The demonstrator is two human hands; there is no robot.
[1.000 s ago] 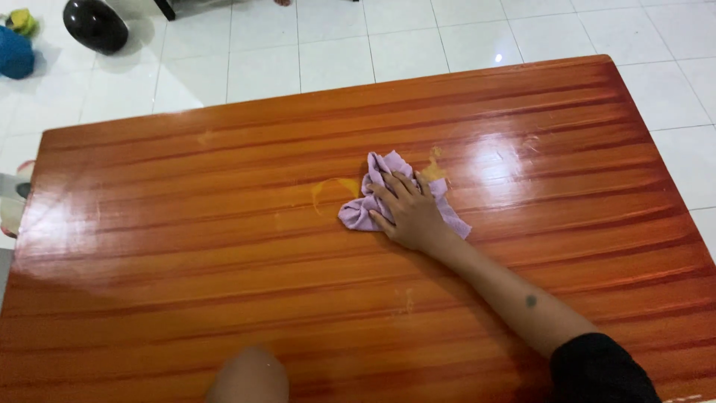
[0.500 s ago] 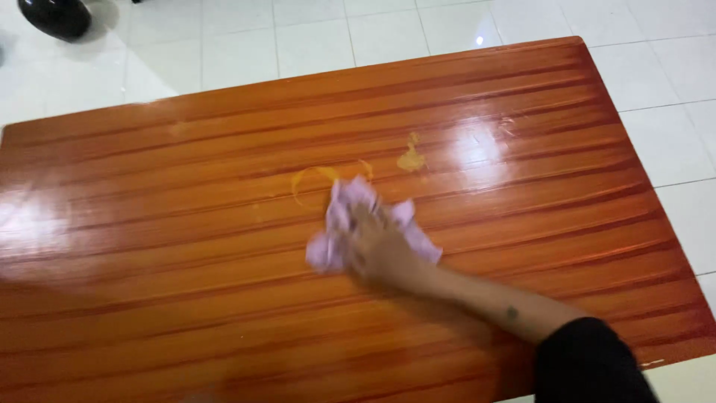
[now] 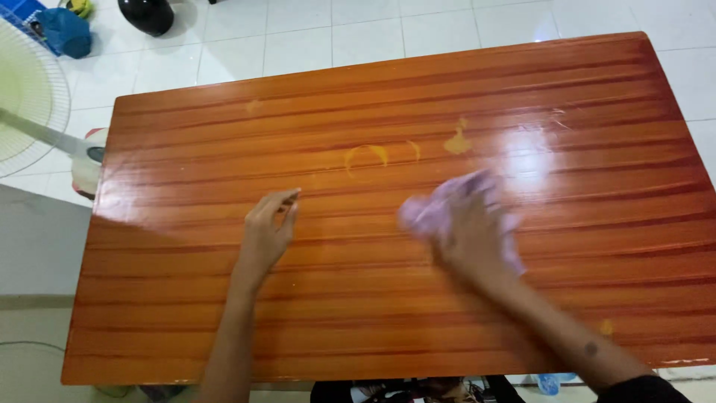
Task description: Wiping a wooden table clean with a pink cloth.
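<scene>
My right hand (image 3: 471, 239) presses a crumpled lilac cloth (image 3: 436, 210) flat on the glossy orange-brown wooden table (image 3: 186, 313); hand and cloth are blurred by motion. Just beyond the cloth lie yellow smears: a ring-shaped mark (image 3: 365, 155) and a blob (image 3: 456, 142). My left hand (image 3: 267, 235) rests on the tabletop to the left of the cloth, fingers loosely apart, holding nothing. A small yellow spot (image 3: 605, 327) shows near the table's near right edge.
White tiled floor (image 3: 373, 37) surrounds the table. A pale standing fan (image 3: 30, 97) is at the far left, with a black round object (image 3: 145, 15) and a blue bundle (image 3: 63, 33) behind it. Bright light glares on the tabletop at right.
My right hand has slid the cloth to the right and toward me, away from the ring-shaped smear. My left hand has come into view and landed on the tabletop. The camera view has shifted.
</scene>
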